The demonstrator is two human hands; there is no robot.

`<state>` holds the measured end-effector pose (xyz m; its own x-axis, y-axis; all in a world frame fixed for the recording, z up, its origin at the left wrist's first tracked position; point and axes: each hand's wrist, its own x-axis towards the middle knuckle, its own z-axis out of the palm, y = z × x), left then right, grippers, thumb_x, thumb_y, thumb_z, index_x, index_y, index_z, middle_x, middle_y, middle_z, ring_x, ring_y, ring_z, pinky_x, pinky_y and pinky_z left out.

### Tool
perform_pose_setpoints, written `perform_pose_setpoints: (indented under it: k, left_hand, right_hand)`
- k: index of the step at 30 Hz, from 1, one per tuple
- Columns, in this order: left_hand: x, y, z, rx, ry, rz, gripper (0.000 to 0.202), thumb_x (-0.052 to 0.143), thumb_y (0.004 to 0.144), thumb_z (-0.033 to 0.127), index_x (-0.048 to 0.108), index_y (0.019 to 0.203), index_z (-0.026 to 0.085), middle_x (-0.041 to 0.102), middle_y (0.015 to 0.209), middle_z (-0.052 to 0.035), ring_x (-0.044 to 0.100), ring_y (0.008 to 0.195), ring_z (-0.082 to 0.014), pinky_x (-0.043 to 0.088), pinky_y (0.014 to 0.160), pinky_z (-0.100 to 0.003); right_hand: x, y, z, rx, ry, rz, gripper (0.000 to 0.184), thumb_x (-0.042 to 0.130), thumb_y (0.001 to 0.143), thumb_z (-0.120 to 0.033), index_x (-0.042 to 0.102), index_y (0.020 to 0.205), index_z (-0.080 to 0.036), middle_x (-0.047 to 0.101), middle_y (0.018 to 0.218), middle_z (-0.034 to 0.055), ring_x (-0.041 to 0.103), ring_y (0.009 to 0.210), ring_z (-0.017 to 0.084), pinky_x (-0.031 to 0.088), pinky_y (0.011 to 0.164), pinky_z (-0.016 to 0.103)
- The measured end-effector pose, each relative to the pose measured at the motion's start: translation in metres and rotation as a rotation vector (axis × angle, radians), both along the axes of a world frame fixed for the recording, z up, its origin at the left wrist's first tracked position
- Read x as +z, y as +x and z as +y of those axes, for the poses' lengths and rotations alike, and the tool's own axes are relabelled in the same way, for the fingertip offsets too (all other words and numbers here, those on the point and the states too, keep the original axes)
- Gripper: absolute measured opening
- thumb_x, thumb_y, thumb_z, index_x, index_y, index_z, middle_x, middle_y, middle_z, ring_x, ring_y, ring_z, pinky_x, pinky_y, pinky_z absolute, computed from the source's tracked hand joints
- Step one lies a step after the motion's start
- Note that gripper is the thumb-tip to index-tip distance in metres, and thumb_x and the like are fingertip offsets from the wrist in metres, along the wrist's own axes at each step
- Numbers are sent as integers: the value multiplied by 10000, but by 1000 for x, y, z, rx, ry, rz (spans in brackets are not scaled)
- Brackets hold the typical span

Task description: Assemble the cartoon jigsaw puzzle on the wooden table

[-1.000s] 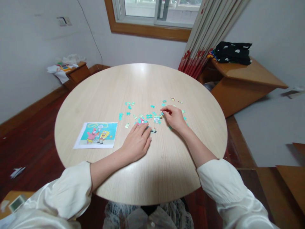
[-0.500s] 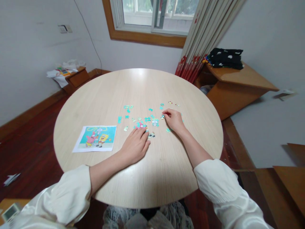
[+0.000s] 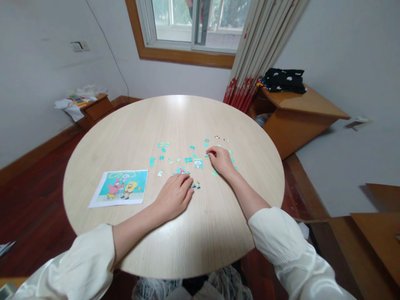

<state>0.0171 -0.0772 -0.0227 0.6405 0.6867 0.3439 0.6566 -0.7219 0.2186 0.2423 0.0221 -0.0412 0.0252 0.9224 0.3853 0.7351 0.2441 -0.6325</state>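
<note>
My left hand (image 3: 175, 192) lies palm down with its fingers stretched out. It rests over the near edge of a partly joined jigsaw section (image 3: 182, 171) with a pink cartoon figure, hiding part of it. Beside those fingertips are joined pieces with black shoes (image 3: 196, 185). My right hand (image 3: 221, 160) pinches a small jigsaw piece (image 3: 206, 157) between thumb and forefinger, low over the table. Just left of it lies a joined block with a pale squid-like face (image 3: 198, 163). Loose turquoise pieces (image 3: 188, 159) lie around both hands.
A printed reference picture (image 3: 120, 188) lies on the left of the round wooden table (image 3: 150, 250). More loose pieces (image 3: 163, 146) sit farther back, and others (image 3: 231, 152) lie beyond my right hand. A wooden cabinet (image 3: 300, 121) stands behind on the right.
The whole view has shifted slightly. My right fingers have closed a little farther over the small piece, which shows less now. My left hand stays on the joined section.
</note>
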Motion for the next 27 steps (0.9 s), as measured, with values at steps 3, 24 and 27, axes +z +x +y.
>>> perform_pose_setpoints:
  k: [3, 24, 27]
  left_hand:
    - [-1, 0, 1, 2, 24, -18, 284, 416, 970, 257, 590, 1139, 110, 627, 1164, -153, 595, 1055, -282, 523, 910, -454]
    - [-7, -3, 9, 72, 28, 2, 322, 387, 967, 261, 599, 1154, 106, 618, 1191, -184, 578, 1114, -297, 466, 996, -513]
    - [-7, -2, 9, 66, 26, -16, 323, 385, 964, 254, 603, 1152, 109, 621, 1185, -186, 581, 1109, -296, 481, 975, -508]
  right_hand:
    - [0, 0, 0, 17, 3, -14, 215, 527, 775, -58, 698, 766, -187, 731, 838, 64, 650, 803, 196, 486, 810, 344]
    - [0, 1, 0, 19, -1, -82, 233, 503, 777, -67, 702, 789, -187, 716, 855, 68, 633, 827, 201, 476, 819, 352]
    - [1, 0, -1, 6, 8, -88, 222, 509, 786, -77, 700, 793, -190, 709, 852, 65, 625, 815, 198, 472, 811, 350]
